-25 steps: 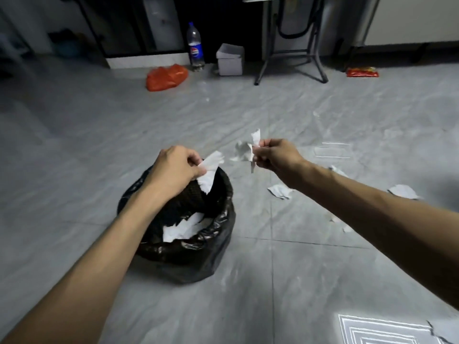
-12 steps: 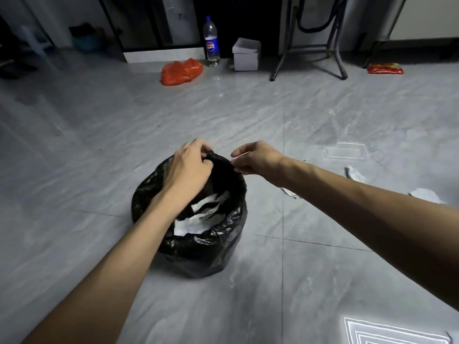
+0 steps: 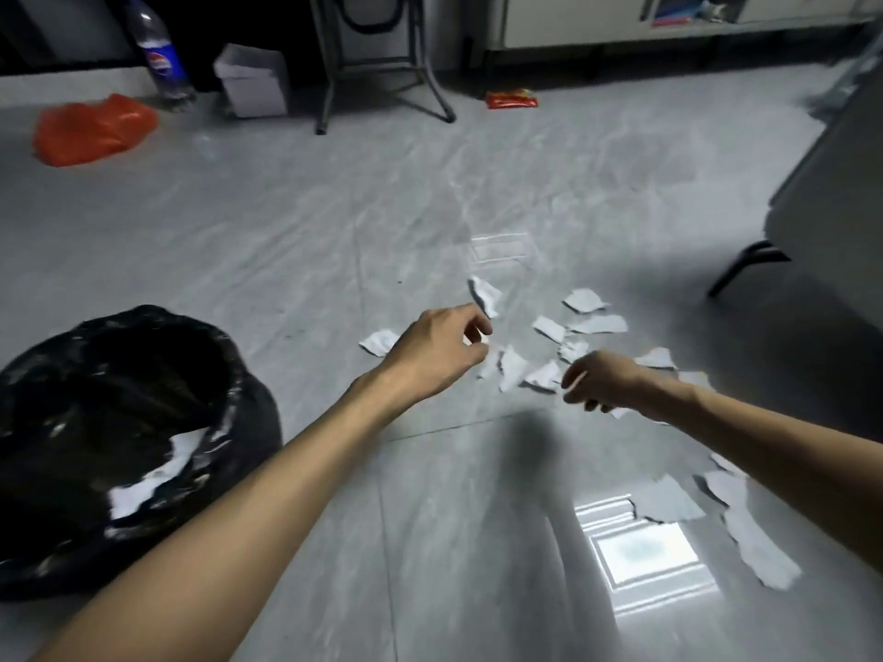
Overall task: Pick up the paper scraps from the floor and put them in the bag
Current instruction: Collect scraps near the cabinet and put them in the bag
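Note:
A black plastic bag [image 3: 239, 375] stands open on the floor at the left, with white scraps inside it. Several torn white paper scraps [image 3: 549, 327] lie scattered on the grey tiles right of centre, and larger pieces [image 3: 759, 542] lie at the lower right. My left hand [image 3: 435, 351] reaches out over the near edge of the scatter, fingers curled and apart, holding nothing. My right hand [image 3: 607, 379] hovers just above the scraps with its fingers loosely bent, empty as far as I can see.
An orange plastic bag [image 3: 91, 129], a cola bottle [image 3: 160, 54] and a small white box [image 3: 253, 81] sit at the far left. Metal stand legs [image 3: 382, 74] and a red wrapper [image 3: 511, 98] are behind. A dark furniture leg [image 3: 745, 265] stands at right.
Both hands dropped their scraps into the bag, then left the bag's rim and moved right to the scatter on the floor. The view swung right, so the bag is now at the left.

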